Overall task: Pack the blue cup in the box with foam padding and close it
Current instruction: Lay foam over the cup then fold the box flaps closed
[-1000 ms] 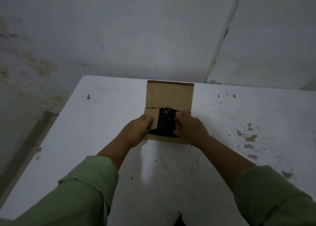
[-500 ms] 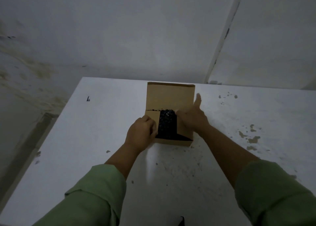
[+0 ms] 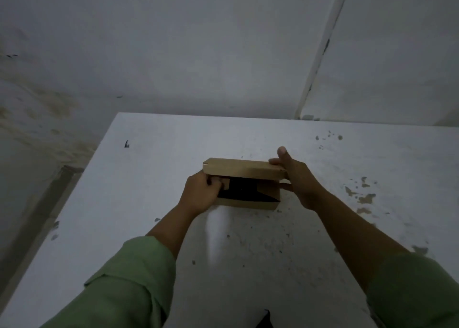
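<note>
Lid (image 3: 242, 168) swung down from upright, now half over the box (image 3: 248, 204) on the table (image 3: 248, 265). Right hand (image 3: 298, 181) pinching its right end, thumb up; left hand (image 3: 198, 194) curled on the left flap. Dark foam (image 3: 244, 191) showing inside, cup hidden.

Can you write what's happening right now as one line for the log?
stage: closing box | right hand: holds lid, partly lowered | left hand: grips box left side | black foam visible | cup: unseen
</note>
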